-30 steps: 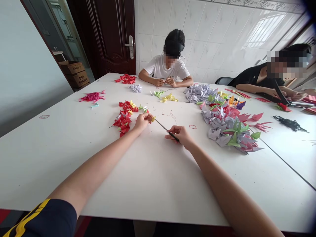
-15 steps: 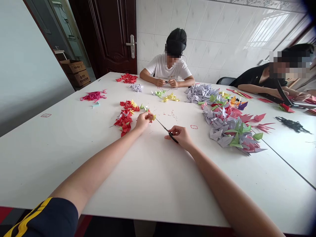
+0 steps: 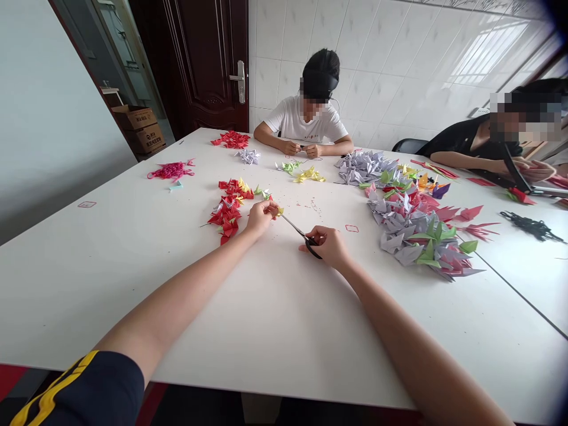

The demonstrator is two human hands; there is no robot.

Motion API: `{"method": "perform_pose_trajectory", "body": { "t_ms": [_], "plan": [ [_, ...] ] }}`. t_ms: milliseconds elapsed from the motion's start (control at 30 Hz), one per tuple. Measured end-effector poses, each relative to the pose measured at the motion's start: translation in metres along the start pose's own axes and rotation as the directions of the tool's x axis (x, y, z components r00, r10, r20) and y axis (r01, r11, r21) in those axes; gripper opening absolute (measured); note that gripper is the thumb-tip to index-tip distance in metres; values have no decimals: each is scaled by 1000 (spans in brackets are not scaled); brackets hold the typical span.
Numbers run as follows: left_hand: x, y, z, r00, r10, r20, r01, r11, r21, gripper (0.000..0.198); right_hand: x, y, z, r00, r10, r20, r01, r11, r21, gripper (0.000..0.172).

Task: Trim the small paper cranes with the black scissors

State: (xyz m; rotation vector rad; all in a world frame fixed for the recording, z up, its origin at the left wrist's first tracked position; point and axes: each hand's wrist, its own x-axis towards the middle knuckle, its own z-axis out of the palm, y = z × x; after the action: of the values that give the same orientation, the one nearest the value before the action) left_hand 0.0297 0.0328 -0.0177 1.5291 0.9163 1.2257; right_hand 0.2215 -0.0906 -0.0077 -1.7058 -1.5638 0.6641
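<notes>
Scissors (image 3: 306, 235) clamped in the right hand (image 3: 326, 247), left hand (image 3: 260, 217) pinching a yellow paper scrap (image 3: 278, 210), hands just apart above the tabletop (image 3: 133, 266); red cranes (image 3: 226, 213) and a lilac heap (image 3: 408, 234) lie folded already.

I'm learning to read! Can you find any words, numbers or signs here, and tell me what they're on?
No words or numbers can be read.
Cardboard boxes by the door: dark printing, too small and blurred to read.
</notes>
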Motion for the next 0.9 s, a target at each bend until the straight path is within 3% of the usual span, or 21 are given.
{"method": "perform_pose_trajectory", "body": {
  "t_ms": [633,900],
  "plan": [
    [-3,7,2,1000,-19,-20,19,1000,8,6,-3,-6,-6,993,-98,-60,80,964,-255,25],
    [-5,10,2,998,47,-43,-37,976,213,14,-1,-3,-4,997,-73,-38,64,976,-208,29]
  ]
}}
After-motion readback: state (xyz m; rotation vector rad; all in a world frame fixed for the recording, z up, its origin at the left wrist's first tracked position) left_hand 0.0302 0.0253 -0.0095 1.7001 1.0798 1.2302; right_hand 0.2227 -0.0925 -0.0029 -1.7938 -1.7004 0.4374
